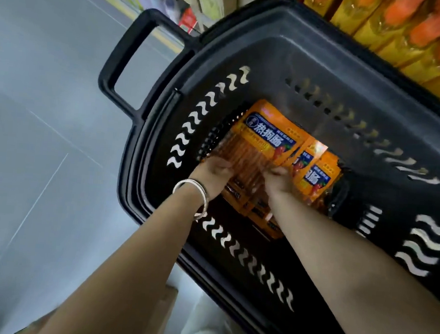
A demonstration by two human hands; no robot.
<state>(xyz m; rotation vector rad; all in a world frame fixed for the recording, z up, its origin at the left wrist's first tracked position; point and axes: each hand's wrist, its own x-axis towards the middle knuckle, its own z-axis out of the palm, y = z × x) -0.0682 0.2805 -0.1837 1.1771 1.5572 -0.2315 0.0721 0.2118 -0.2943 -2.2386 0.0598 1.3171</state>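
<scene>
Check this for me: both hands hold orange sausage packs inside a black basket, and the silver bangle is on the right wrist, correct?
Not quite: the silver bangle is on the left wrist, not the right, as the head view shows. The rest stands: the left hand and the right hand both hold the orange sausage packs inside the black basket.

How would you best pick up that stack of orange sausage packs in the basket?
By its near short end, coming from above on the near side. The stack lies fanned out low in the basket, whose wall crowds the far end. The left hand and right hand grip that near end, one at each side.
</scene>
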